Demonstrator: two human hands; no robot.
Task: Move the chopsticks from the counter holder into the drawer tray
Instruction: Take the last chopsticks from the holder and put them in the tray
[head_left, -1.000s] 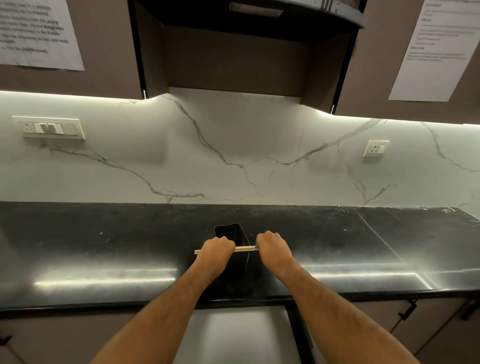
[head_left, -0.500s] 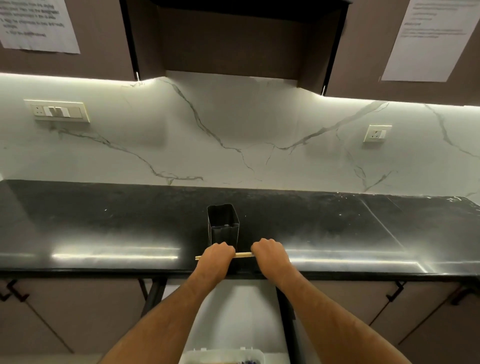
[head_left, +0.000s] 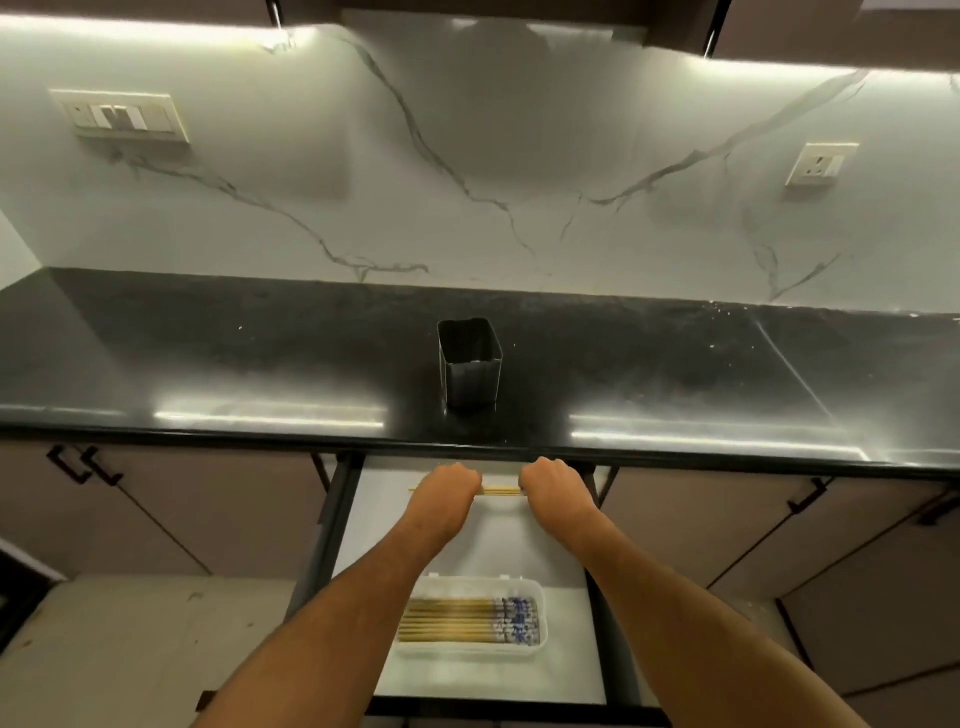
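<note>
Head view: both hands, left hand (head_left: 451, 491) and right hand (head_left: 553, 488), clamp bamboo chopsticks (head_left: 501, 491) level above the open drawer (head_left: 519, 545), far from its tray (head_left: 537, 592).

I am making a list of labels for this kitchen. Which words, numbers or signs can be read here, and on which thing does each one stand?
No text can be read in this view.
Switch panel: no readable marking.
Wall socket: no readable marking.
Chopsticks in the tray: blue pattern, too blurred to read.
Black holder: plain.

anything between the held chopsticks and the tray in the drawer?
Head view: no object. Below the held chopsticks is bare white drawer floor until the tray; only the forearms cross that stretch.
</note>
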